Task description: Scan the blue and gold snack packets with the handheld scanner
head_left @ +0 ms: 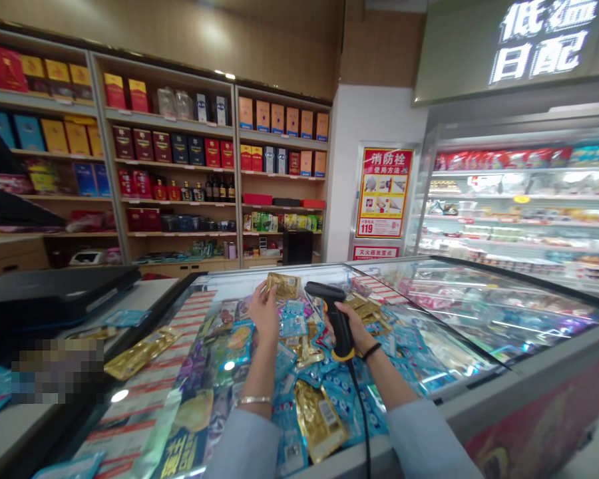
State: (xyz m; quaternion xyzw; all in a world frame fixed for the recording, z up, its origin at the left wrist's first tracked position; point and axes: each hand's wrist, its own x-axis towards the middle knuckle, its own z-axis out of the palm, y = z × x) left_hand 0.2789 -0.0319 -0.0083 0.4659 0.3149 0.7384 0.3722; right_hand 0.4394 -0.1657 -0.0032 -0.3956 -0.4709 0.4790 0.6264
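Observation:
My left hand (263, 307) is raised over the freezer lid and pinches a small gold packet (283, 285) by its edge. My right hand (352, 329) grips the handle of a black barcode scanner (332, 307), whose head points left at the gold packet. The scanner's black cable (360, 412) hangs down past my right sleeve. Below both hands lies a heap of blue packets (339, 386) and gold packets (317, 420) on the glass.
The packets rest on a glass-topped chest freezer (479, 319). A counter at the left carries a dark flat device (54, 289) and a loose gold packet (140, 352). Shelves of boxed goods (180, 146) line the back wall. A chilled display case (524, 206) stands at the right.

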